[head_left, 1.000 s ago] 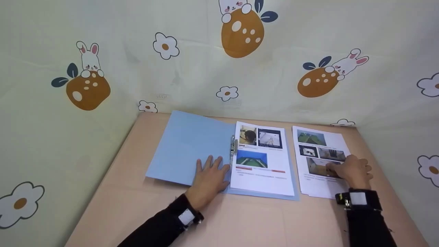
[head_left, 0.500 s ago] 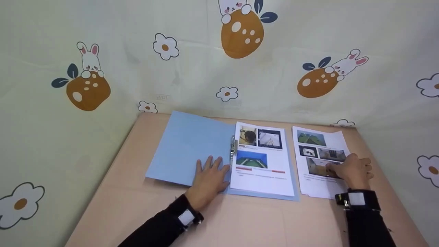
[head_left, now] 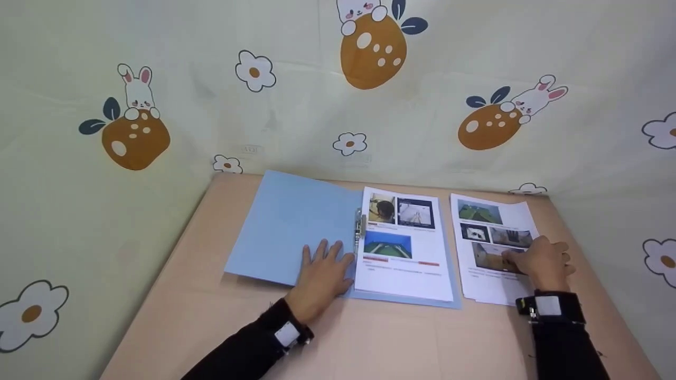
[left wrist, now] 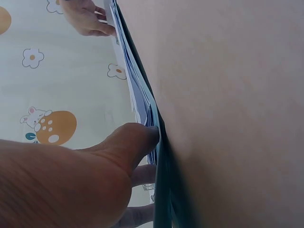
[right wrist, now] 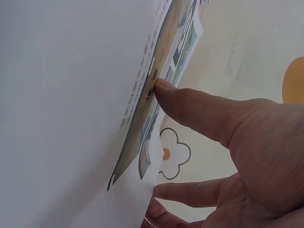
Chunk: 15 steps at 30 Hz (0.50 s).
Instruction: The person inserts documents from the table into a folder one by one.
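While the left hand (head_left: 319, 282) lies spread on the blue folder (head_left: 296, 221) at six o'clock, the right hand (head_left: 544, 261) rests its thumb on loose papers (head_left: 487, 249) at three o'clock, pinch unclear; clipped pages (head_left: 404, 279) lie between.

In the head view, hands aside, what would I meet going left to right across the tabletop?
Light-blue folder cover, silver metal clip, white printed pages beside it, separate white printed sheets.

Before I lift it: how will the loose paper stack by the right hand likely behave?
The loose paper stack looks likely to flop: it bows near the right hand in the right wrist view. It may slip apart, since its near edges sit uneven and no binding shows.
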### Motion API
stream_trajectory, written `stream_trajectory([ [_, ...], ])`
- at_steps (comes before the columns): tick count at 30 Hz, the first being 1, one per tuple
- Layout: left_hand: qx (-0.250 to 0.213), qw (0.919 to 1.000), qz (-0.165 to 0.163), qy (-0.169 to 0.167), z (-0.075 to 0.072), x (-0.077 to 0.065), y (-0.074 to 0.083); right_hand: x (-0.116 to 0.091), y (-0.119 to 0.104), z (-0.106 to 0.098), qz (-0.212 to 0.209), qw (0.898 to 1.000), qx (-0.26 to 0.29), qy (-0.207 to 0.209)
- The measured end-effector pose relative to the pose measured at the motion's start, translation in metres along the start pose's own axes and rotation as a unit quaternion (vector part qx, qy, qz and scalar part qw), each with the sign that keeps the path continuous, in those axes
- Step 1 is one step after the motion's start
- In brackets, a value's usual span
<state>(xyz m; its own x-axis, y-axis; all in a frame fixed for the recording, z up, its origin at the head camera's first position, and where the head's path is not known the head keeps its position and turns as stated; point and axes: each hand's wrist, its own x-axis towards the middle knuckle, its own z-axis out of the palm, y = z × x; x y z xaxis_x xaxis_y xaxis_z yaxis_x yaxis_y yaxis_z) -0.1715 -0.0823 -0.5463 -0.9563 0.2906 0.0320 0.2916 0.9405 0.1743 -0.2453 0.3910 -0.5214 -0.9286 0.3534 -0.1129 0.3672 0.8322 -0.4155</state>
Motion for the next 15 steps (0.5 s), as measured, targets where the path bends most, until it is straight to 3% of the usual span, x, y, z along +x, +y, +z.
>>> stream_trajectory([
  [15, -0.006, 1.0, 0.002, 0.003, -0.0004, -0.0001, -0.0004, -0.0008, -0.0018, 0.0017, 0.007, 1.0, 0.016, 0.014],
])
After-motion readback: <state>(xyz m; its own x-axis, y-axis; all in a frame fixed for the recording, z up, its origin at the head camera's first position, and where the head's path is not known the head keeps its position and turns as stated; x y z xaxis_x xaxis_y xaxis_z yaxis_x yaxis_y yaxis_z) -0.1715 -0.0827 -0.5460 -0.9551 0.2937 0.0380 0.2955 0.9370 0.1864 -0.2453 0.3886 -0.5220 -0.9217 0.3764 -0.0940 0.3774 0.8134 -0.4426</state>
